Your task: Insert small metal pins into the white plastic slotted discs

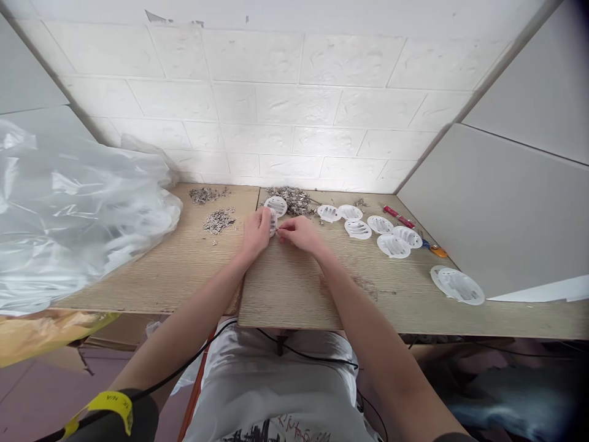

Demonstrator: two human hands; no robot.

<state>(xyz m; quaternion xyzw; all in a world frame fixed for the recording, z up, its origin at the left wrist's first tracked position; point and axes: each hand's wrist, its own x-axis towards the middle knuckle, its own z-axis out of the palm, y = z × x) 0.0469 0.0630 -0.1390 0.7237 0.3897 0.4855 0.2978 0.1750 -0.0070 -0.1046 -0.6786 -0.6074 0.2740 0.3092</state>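
Behind the wooden surface (294, 288), a white brick-patterned wall (271, 104) is rising in the head view. Near a pile of metal pieces (296, 201), the left hand (257, 231) is gripping a slotted white disc (273, 223), while the right hand (299, 233) is pinching just beside it, any held piece being too small to tell.

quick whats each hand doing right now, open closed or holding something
Left hand: closed, holding a white slotted disc.
Right hand: closed, fingertips pinched beside the disc; whether they grip anything is too small to tell.
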